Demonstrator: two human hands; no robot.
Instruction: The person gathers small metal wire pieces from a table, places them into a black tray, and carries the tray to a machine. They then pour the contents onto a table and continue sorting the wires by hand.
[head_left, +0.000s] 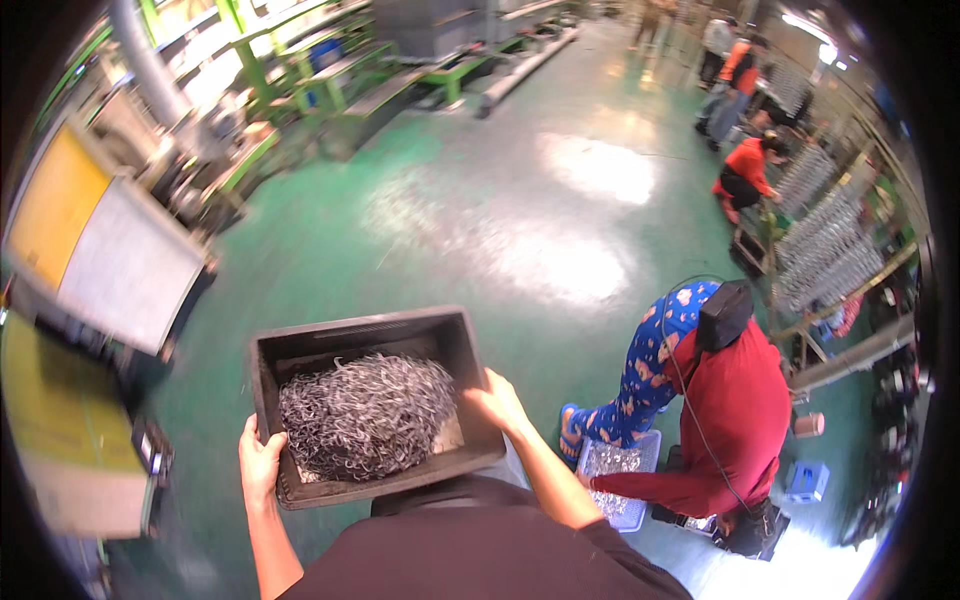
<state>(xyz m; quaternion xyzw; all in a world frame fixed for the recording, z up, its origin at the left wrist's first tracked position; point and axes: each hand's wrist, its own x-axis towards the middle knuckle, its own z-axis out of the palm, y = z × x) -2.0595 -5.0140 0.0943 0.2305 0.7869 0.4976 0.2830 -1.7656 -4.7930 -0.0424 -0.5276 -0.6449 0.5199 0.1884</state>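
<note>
"Holding anything, those two hands?"

"Yes, both are gripping a dark rectangular bin (430,332), which is sitting between seven and eight o'clock from the view's centre. The left hand (262,460) is clasping the bin's wall at its eight o'clock, the thumb lying over the rim; the right hand (495,402) is holding the wall at three, its fingers blurring."

"What is the bin containing?"

"A domed heap of thin grey metal pieces (365,415) is filling most of it. They are curling like hooks and tangling into a wiry, bristly mass, while a pale flat patch (450,436) is showing at the heap's four o'clock."

"Are other containers holding anything?"

"Around five o'clock, a light-blue crate (650,457) is holding small, shiny silvery pieces (612,460); a co-worker's red sleeve (650,486) is reaching across it."
</note>
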